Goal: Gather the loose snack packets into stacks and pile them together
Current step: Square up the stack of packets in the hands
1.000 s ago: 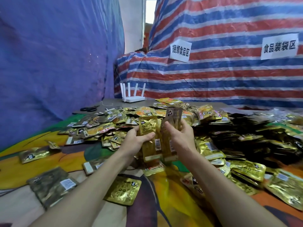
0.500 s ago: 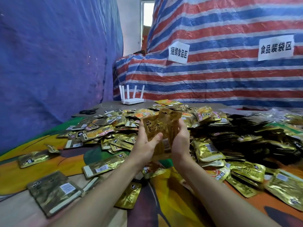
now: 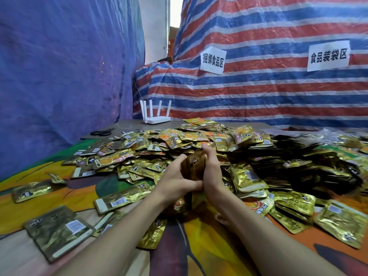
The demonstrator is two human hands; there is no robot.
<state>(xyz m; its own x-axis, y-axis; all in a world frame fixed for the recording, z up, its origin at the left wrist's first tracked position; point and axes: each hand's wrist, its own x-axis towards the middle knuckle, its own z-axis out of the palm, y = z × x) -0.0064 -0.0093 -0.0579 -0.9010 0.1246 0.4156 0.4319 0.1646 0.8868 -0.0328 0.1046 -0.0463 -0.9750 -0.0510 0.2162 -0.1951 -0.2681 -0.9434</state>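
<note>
A small stack of gold snack packets point(image 3: 194, 166) stands on edge between my two hands, low over the cloth. My left hand point(image 3: 176, 181) grips its left side, thumb curled across the front. My right hand point(image 3: 212, 172) clasps the right side, fingers reaching over the top edge. Behind and to the right spreads a big heap of loose gold and orange packets point(image 3: 179, 140). More single packets point(image 3: 121, 198) lie scattered on the colourful cloth point(image 3: 209, 246) near my forearms.
A white router point(image 3: 156, 116) with several antennas stands at the back of the table, black scissors point(image 3: 101, 133) to its left. Dark packets point(image 3: 310, 164) pile at the right. Blue tarp hangs at left, striped tarp with two paper signs behind.
My two hands have come together, merging their packets into one stack, and have lowered it toward the cloth. The view has tilted down slightly.
</note>
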